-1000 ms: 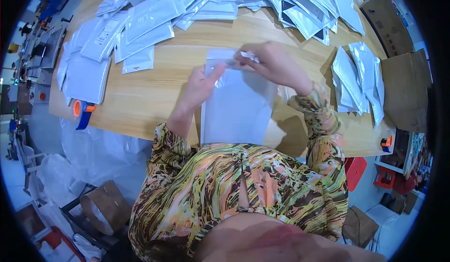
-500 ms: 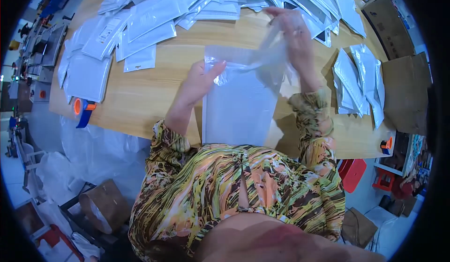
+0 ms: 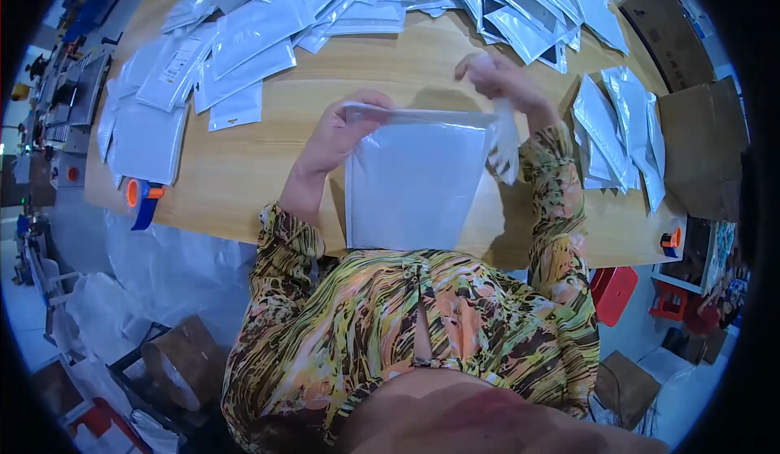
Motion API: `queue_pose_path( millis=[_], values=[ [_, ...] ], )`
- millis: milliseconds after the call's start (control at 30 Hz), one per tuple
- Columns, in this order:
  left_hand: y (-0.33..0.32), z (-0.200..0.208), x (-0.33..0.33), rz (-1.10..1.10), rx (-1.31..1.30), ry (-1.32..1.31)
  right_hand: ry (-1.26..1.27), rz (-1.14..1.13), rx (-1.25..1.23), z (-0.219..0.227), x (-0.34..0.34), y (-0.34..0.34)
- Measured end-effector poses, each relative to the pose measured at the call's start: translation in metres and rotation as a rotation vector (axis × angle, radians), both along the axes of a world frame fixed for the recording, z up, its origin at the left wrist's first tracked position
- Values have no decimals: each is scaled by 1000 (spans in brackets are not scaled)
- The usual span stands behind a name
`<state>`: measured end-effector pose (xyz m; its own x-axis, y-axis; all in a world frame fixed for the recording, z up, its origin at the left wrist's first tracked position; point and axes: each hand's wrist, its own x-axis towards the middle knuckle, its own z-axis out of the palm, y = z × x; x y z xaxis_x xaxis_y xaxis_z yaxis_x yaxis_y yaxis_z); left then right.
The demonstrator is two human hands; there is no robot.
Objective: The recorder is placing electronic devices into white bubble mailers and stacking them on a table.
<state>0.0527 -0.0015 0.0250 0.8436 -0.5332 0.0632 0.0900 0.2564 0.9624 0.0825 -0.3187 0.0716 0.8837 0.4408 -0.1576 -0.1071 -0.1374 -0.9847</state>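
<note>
A flat white plastic pouch point(image 3: 414, 182) stands between my arms, its lower end close against my patterned shirt. My left hand point(image 3: 348, 129) pinches the pouch's upper left corner, thumb on the near side, along the folded top edge. To the right of that edge and apart from it, my right hand point(image 3: 505, 84) is closed round a crumpled strip of translucent film point(image 3: 505, 137). The strip hangs down beside the pouch's right edge.
White packets point(image 3: 260, 31) pile up along the table's far side. More pouches point(image 3: 616, 129) lie at the right by a cardboard box point(image 3: 703, 149). Orange-and-blue tape dispensers sit at the left point(image 3: 145, 200) and right point(image 3: 671, 243) table edges.
The pouch's top flap, which lay flat, is now folded up into a straight edge. My right hand has curled closed, and the film strip now hangs separate from the pouch.
</note>
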Motion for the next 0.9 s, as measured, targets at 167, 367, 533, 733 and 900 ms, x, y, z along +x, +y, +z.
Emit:
queue_pose_path(
  millis=[167,367,533,733,900],
  values=[
    [1,2,6,-148,-109,-55,104,351,-138,2,-1,46],
    [3,18,-4,-169,-113,54,17,491,-239,15,-9,60],
    [-1,16,-3,-33,151,-24,29,489,-332,21,-19,54],
    [-3,30,4,18,128,227,-50,320,-415,32,-37,8],
    [46,-6,53,576,608,-218,-10,-630,45,42,-106,-68]
  ],
)
